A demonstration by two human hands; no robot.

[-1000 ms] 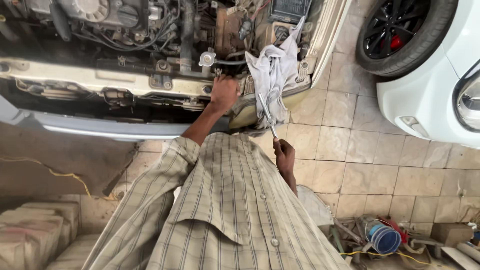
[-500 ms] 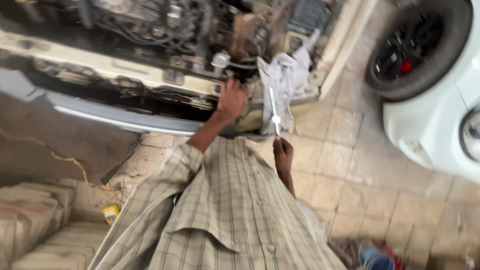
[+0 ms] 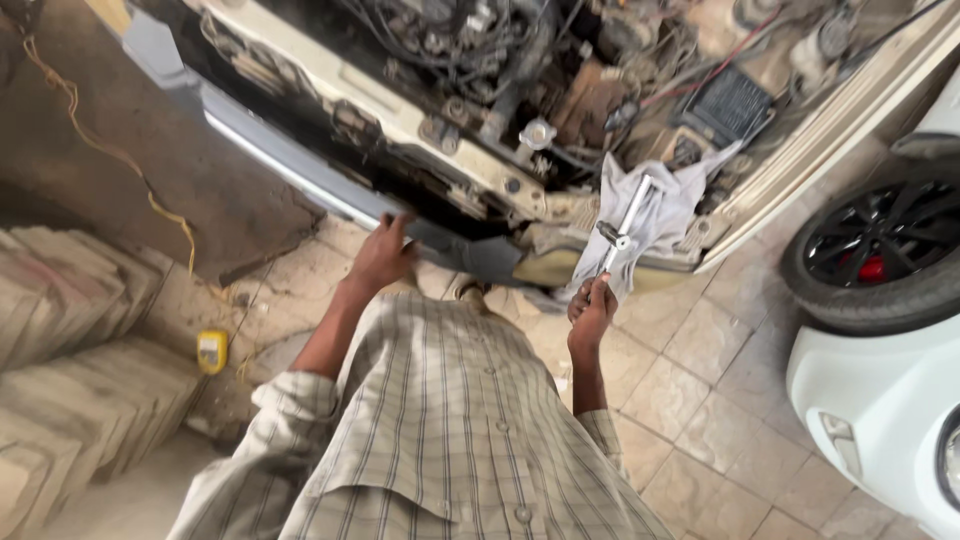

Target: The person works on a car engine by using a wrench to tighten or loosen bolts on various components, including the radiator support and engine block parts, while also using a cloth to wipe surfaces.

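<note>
— At the right hand (image 3: 592, 312), what's in its grip?
— A metal ratchet wrench (image 3: 622, 225), fingers closed on its handle end; its long axis runs up and away to the white rag (image 3: 668, 215) on the engine bay edge (image 3: 520, 185).
— The left hand (image 3: 382, 258)?
— Spread flat on the bumper (image 3: 290, 160), well apart from the wrench

The right hand (image 3: 592, 312) grips a long silver metal ratchet wrench (image 3: 622, 223) over a crumpled white cloth (image 3: 668, 215). The left hand (image 3: 382, 255) touches the car's grey bumper (image 3: 280, 160).
</note>
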